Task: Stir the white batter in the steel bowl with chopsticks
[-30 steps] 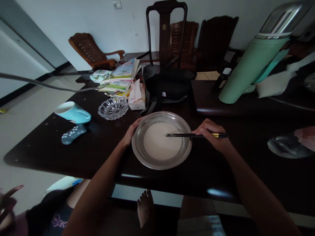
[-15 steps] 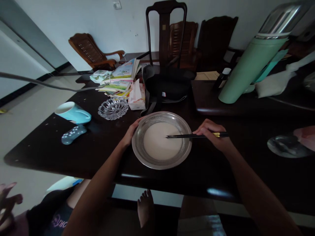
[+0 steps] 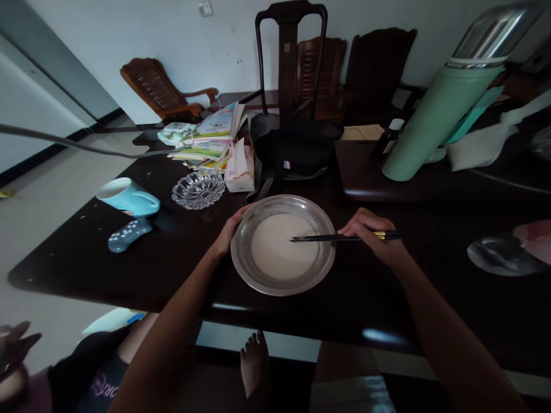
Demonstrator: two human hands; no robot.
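A round metal bowl point(image 3: 326, 269) of milky white liquid point(image 3: 278, 258) stands near the table's front edge. My left hand point(image 3: 229, 234) grips its left rim, the thumb side along the near wall and the fingertips partly hidden behind it. In my right hand point(image 3: 371, 230), dark chopsticks point(image 3: 321, 237) with gold bands are held between closed fingers, almost level. They reach over the bowl's right rim, and their tips are at the liquid near the middle of the bowl.
On the dark table point(image 3: 172, 275) to the left lie a light blue mug point(image 3: 129, 198), a game controller point(image 3: 129, 235) and a glass dish point(image 3: 198, 190). Behind are a tissue pack point(image 3: 240, 172), books point(image 3: 210, 137) and a black bag point(image 3: 293, 149). A green thermos point(image 3: 443, 120) stands right. Another person's hand point(image 3: 17, 347) shows lower left.
My hands, the bowl and the chopsticks look almost the same as before. The other person's hand at the lower left has shifted slightly.
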